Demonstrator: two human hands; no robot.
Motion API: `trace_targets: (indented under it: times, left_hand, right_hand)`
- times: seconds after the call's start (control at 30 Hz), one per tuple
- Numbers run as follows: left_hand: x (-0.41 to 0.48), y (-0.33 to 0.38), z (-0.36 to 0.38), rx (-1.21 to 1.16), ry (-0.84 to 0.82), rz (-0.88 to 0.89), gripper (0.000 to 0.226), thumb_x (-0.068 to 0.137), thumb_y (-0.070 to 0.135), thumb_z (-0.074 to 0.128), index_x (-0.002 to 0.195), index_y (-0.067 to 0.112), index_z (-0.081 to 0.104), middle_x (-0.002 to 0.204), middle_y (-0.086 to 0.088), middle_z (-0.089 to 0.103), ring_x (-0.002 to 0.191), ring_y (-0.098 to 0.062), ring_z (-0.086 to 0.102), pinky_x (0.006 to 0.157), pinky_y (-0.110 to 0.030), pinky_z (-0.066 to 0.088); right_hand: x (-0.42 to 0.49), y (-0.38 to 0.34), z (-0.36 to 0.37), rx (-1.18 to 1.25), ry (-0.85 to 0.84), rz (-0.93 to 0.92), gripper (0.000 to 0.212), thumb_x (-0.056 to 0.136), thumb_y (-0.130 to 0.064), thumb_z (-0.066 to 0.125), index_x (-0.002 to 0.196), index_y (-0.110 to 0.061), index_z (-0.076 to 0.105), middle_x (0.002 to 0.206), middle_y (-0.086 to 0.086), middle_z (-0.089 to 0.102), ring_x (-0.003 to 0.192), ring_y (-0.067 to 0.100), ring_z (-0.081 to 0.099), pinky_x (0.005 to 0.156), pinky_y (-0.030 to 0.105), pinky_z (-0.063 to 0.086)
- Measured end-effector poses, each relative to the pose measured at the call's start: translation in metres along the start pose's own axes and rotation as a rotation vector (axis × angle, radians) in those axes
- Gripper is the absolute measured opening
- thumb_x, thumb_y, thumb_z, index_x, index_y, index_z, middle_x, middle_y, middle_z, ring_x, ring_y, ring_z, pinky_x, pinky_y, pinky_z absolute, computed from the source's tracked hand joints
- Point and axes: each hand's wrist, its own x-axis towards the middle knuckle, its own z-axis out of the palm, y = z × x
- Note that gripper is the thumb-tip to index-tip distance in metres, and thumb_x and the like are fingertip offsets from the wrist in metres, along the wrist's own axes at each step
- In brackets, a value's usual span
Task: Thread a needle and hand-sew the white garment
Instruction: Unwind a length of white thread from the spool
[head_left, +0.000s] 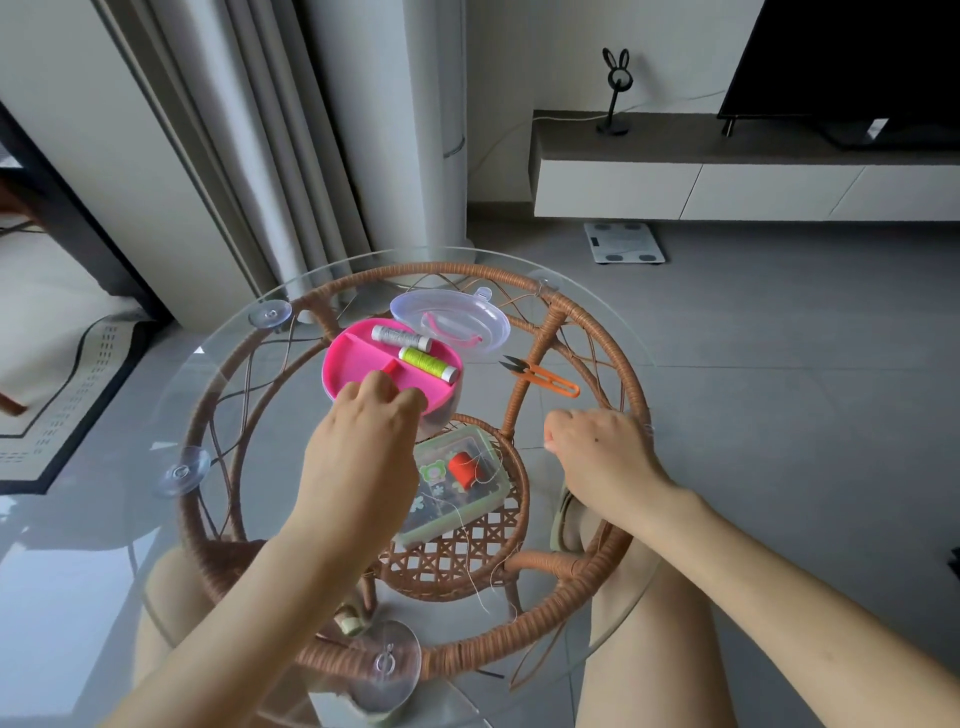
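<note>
Two thread spools lie in the far compartment of an open pink tray (337, 358) on the round glass counter (597, 312). The grey spool (401, 338) and the green spool (428, 362) are side by side, and the long axis of each runs from left to right, dipping slightly toward the right. The left hand (363, 441) reaches over the tray's near edge with its fingers (379, 387) curled down beside a small red piece. The spools sit just beyond them, untouched, and whether these fingers grip anything cannot be told. The right hand (597, 452) hovers well to the right, its fingers (558, 431) clenched with the thumb against the forefinger; what they pinch is too small to tell. Orange snips (545, 378) lie between the tray and that hand, blades pointing left. Below the glass, a loose pale thread (470, 561) trails across the rattan shelf.
</note>
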Motion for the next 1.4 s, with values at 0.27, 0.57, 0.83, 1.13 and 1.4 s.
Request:
trace_targets:
  times: [0.27,0.57,0.83,1.13,1.4]
  left_hand:
    - [0.009,0.006,-0.02,-0.119,0.019,0.13,0.026,0.09,0.009,0.059,0.111,0.02,0.069,0.116,-0.001,0.062,0.107,-0.023,0.055,0.095,-0.038,0.045]
    - [0.02,0.039,0.001,-0.945,-0.561,0.31,0.046,0.094,0.002,0.049,0.133,0.026,0.048,0.129,0.015,0.054,0.122,-0.005,0.048,0.1,-0.016,0.038]
    - [0.023,0.031,0.002,-1.133,-0.505,0.132,0.044,0.104,0.028,0.03,0.098,0.005,0.067,0.086,-0.013,0.062,0.078,-0.02,0.054,0.082,-0.032,0.043]
    - [0.012,0.034,-0.026,-0.738,-0.149,0.253,0.028,0.099,0.019,0.044,0.111,0.01,0.068,0.106,-0.004,0.069,0.097,-0.021,0.063,0.09,-0.036,0.048]
    - [0.008,0.024,-0.043,-1.085,-0.502,0.165,0.014,0.089,0.006,0.063,0.098,0.0,0.071,0.087,-0.01,0.074,0.076,-0.018,0.067,0.082,-0.029,0.055]
  right_hand:
    - [-0.009,0.008,-0.038,-0.61,0.084,-0.252,0.018,0.056,0.005,0.055,0.059,-0.011,0.061,0.045,0.003,0.05,0.039,0.018,0.049,0.038,0.019,0.023]
    - [-0.005,0.021,-0.09,-0.278,0.296,-0.482,0.033,0.044,0.011,0.078,0.062,-0.007,0.057,0.049,0.008,0.054,0.04,0.026,0.051,0.035,0.023,0.035]
    - [-0.011,0.028,-0.092,-0.164,0.292,-0.441,0.032,0.059,-0.007,0.086,0.065,-0.016,0.057,0.054,-0.002,0.057,0.045,0.022,0.054,0.039,0.02,0.038]
    - [-0.016,0.013,-0.104,-0.249,0.351,-0.452,0.034,0.047,0.007,0.08,0.062,-0.012,0.056,0.052,0.002,0.056,0.042,0.023,0.053,0.037,0.02,0.034]
    - [-0.017,0.001,-0.11,-0.067,0.337,-0.486,0.024,0.064,-0.015,0.085,0.067,-0.016,0.061,0.056,-0.004,0.06,0.045,0.019,0.056,0.042,0.02,0.04]
